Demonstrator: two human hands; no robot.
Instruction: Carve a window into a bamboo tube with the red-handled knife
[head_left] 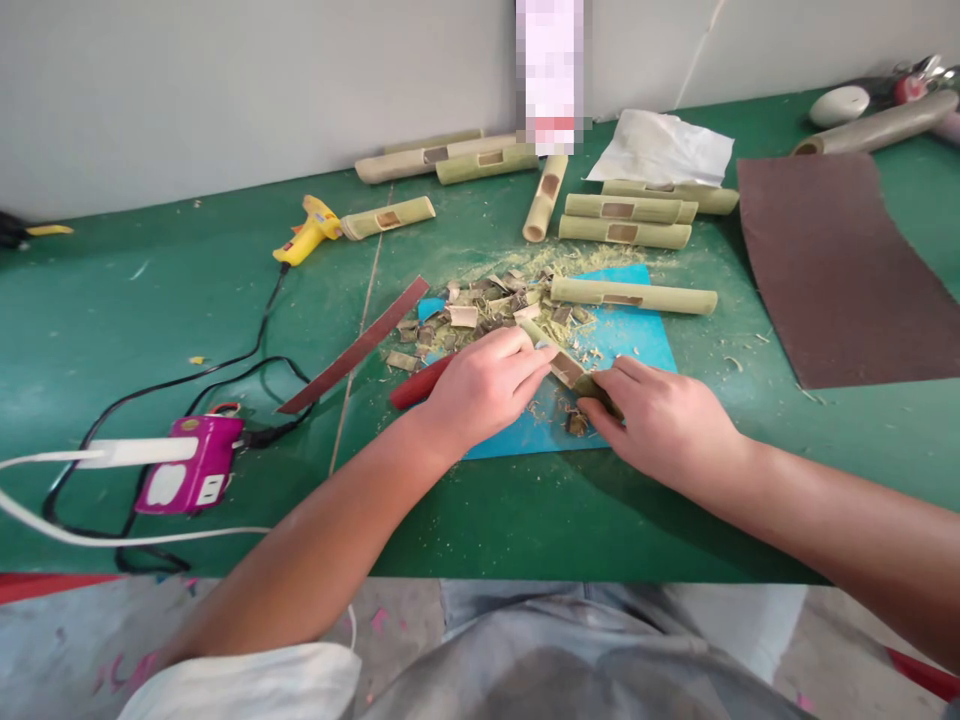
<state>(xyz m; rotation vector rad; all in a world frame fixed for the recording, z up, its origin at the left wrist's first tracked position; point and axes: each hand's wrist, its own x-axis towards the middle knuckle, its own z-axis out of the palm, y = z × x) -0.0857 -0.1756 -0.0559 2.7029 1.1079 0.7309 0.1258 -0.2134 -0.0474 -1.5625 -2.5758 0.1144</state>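
Near the centre of the frame I have a bamboo tube (564,367) slanting from upper left to lower right, its cut-out opening showing between my hands. My right fingers (621,384) pinch its lower end, thumb underneath. My left fingers (519,368) are curled closed around a red tool (416,384), its end poking out to the left; their tips are at the tube's upper part, and what they cover there I can't tell.

Under my hands lies a blue sheet (646,350) on the green desk (480,530), with a pile of bamboo chips (463,317) spread over its upper left. Another tube (675,300) lies across the sheet's upper right, with an opening in its side. A dark red strip (352,350) lies left of the chips, a yellow glue gun (309,235) sits at upper left, and a large brown sheet (840,270) covers the desk at right.
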